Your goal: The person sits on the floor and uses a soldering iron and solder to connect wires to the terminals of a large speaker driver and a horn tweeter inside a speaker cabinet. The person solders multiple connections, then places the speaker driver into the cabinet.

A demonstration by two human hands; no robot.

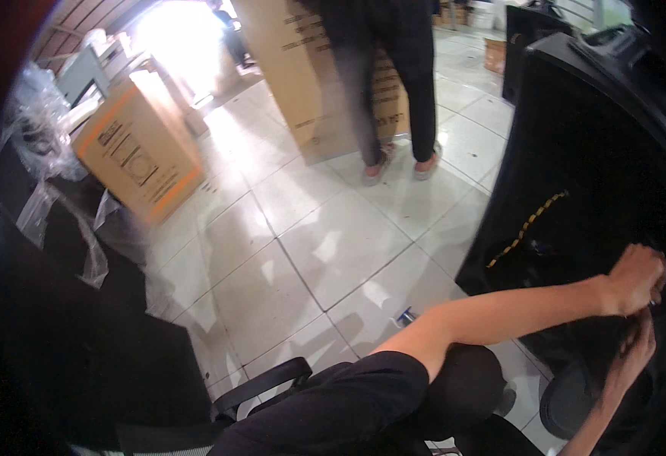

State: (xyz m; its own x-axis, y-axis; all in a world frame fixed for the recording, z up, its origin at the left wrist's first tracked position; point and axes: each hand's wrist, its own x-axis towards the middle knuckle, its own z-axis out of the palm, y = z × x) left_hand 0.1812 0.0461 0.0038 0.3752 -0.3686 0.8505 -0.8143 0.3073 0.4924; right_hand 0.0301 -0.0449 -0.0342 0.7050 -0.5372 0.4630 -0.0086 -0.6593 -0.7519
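A large black cabinet (576, 152) fills the right side, and both of my hands work close against its dark face. My left hand (637, 277) reaches across from the lower middle, its fingers curled into a fist. Just below, my right hand (638, 342) points upward with its fingers drawn together, the fingertips meeting those of the left. Something small may be pinched between them, too dark and small to make out. Up and left of my hands, a twisted yellow-and-black wire (526, 228) lies against the cabinet, with a small dark piece (538, 247) beside it.
A person in dark trousers (386, 83) stands ahead by a tall cardboard box (295, 83). Another carton (143, 152) is at the left, near clear plastic wrap (40, 129) over a black surface. A black chair armrest (264, 387) and a small blue-and-white roll (405, 317) are close by.
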